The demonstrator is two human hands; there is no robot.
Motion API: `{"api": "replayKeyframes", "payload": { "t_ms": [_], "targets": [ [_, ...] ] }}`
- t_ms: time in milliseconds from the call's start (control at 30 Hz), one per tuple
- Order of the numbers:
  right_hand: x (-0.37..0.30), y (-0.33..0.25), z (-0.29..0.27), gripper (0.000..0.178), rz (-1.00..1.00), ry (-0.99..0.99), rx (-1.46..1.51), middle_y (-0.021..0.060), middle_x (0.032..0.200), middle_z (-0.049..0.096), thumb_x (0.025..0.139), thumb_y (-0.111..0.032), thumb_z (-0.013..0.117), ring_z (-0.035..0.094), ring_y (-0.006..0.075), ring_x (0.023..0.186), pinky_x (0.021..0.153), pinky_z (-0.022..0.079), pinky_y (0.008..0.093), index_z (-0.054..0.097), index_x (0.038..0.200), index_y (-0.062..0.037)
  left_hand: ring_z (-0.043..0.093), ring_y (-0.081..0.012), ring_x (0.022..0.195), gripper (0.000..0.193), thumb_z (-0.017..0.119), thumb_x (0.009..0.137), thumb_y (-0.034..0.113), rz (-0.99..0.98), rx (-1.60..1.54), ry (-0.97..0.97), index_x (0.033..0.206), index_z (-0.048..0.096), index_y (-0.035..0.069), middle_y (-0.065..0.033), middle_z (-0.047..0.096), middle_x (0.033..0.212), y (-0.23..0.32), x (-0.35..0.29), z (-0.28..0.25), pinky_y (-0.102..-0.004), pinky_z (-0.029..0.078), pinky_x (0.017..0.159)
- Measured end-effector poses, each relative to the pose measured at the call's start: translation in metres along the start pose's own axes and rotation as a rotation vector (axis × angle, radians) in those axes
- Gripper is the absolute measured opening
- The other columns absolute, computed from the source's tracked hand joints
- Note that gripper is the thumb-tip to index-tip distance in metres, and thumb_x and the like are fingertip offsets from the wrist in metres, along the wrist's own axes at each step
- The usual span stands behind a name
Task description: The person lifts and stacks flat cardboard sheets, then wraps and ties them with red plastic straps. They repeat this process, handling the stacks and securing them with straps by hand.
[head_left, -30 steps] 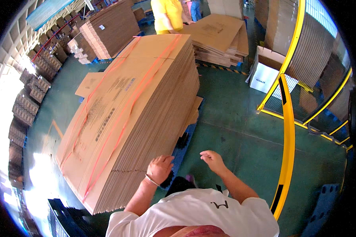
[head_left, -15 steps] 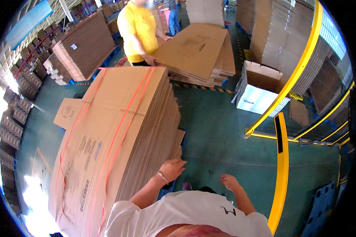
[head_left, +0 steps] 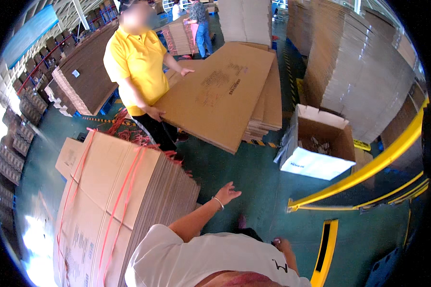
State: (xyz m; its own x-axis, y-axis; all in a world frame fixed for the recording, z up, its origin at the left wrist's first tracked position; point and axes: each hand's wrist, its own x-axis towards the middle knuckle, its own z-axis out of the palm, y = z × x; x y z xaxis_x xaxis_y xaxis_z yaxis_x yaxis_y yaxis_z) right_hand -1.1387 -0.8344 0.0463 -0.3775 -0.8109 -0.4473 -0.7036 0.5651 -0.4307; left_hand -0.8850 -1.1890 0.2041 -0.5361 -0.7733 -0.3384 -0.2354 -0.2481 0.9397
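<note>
Head view: strapped cardboard stack (head_left: 115, 210) long axis runs near-to-far; left hand (head_left: 226, 193) spread, empty; right hand (head_left: 282, 245) unclear.

A strapped stack of flat cardboard sheets (head_left: 115, 205) lay at near left on the floor (head_left: 254, 186). A second sheet stack (head_left: 254, 95) stood farther off, centre, with a co-worker (head_left: 139, 71) at its left. An open box (head_left: 321, 143) sat right of it, a railing (head_left: 368, 167) nearer right.

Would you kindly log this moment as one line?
left hand: open, empty, beside strapped cardboard stack | right hand: low, unclear | co-worker: holding flat sheets
</note>
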Motion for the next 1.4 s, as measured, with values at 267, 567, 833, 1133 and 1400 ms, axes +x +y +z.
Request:
{"api": "replayKeyframes", "payload": {
  "t_ms": [267, 567, 833, 1133, 1400],
  "targets": [
    [0.231, -0.130, -0.228, 0.019, -0.340, 0.166, 0.052, 0.0176, 0.089, 0.060, 0.077, -0.016, 0.052, 0.058, 0.0328, 0.082, 0.069, 0.045, 0.0380, 0.058, 0.092, -0.0063, 0.040, -0.0299, 0.116, 0.108, 0.078, 0.054, 0.045, -0.406, -0.364, 0.525, 0.127, 0.022, -0.012, -0.0223, 0.039, 0.126, -0.012, 0.225, -0.050, -0.0375, 0.036, 0.093],
    [0.413, -0.162, -0.268, 0.032, -0.365, -0.387, -0.323, 0.0162, 0.106, 0.056, 0.083, -0.028, 0.044, 0.054, 0.0326, 0.095, 0.084, 0.042, 0.0386, 0.056, 0.104, -0.0077, 0.051, -0.0254, 0.099, 0.058, 0.066, 0.073, 0.013, -0.079, -1.114, 0.658, 0.123, 0.036, 0.011, -0.0082, 0.051, 0.109, -0.057, 0.329, -0.071, -0.0423, 0.046, 0.079],
    [0.615, -0.181, -0.323, 0.021, -0.335, -0.486, 0.116, 0.0056, 0.076, 0.060, 0.079, -0.030, 0.052, 0.056, 0.0227, 0.065, 0.060, 0.046, 0.0339, 0.059, 0.077, -0.0105, 0.052, -0.0265, 0.102, 0.050, 0.064, 0.074, 0.011, -0.191, -1.260, 0.706, 0.119, 0.042, 0.006, -0.0096, 0.053, 0.112, -0.058, 0.336, -0.104, -0.0418, 0.045, 0.085],
    [0.906, -0.308, -0.379, 0.047, 0.411, -0.067, 1.100, 0.0076, 0.087, 0.055, 0.077, -0.047, 0.058, 0.054, 0.0214, 0.074, 0.064, 0.048, 0.0379, 0.050, 0.103, -0.0087, 0.056, -0.0250, 0.086, 0.035, 0.059, 0.077, 0.030, -0.324, -1.296, 0.964, 0.103, 0.053, 0.007, -0.0081, 0.059, 0.096, -0.006, 0.299, -0.088, -0.0376, 0.046, 0.076],
    [1.118, -0.366, -0.472, 0.048, 0.308, -0.202, 1.586, 0.0020, 0.063, 0.040, 0.070, -0.060, 0.058, 0.038, 0.0172, 0.053, 0.055, 0.039, 0.0364, 0.045, 0.076, -0.0145, 0.055, -0.0268, 0.096, 0.036, 0.052, 0.081, 0.030, -0.232, -0.900, 1.355, 0.107, 0.052, 0.005, -0.0107, 0.058, 0.103, 0.178, 0.282, -0.068, -0.0435, 0.044, 0.083]
  ]
}}
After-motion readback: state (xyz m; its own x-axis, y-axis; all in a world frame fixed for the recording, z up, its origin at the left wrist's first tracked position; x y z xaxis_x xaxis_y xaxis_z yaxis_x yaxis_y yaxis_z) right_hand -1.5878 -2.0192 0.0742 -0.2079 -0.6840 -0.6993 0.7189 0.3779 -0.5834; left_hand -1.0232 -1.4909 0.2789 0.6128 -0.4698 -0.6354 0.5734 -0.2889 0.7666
